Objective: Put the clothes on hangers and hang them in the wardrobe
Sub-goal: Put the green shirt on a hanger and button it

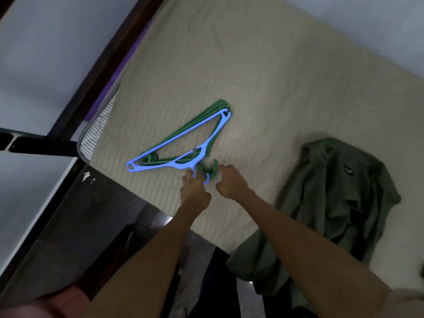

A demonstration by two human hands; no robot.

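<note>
Nearest the camera, two bare forearms reach up from the bottom edge across a dark, speckled floor [75,226] toward the near edge of the bed [263,72]. A dark shape between the forearms is too dim to identify. The left hand [195,191] has its fingers curled around the hook of the blue hanger [181,141], pinching it at the neck. The right hand [229,182], just beside it, has its fingers curled into the hooks of the green hangers [197,125], though the blur keeps the exact grip from being clear. The blue hanger lies on top of the green stack, all flat on the beige ribbed sheet near the bed's near edge, hooks pointing toward the person. How many green hangers are stacked cannot be counted. To the right, a crumpled dark green garment [339,203] lies on the bed and spills over its near edge, well apart from the hangers; its lower part is lost in shadow. The sheet beyond and around the hangers is bare, leaving open room on the mattress. At the left, a striped cloth [96,131] hangs at the bed's side edge beside a dark wooden frame [107,60], with a strip of purple along it. A dark bar [39,145] juts in from the left edge, cut off by the picture. Pale walls close in at far left and far right.
</note>
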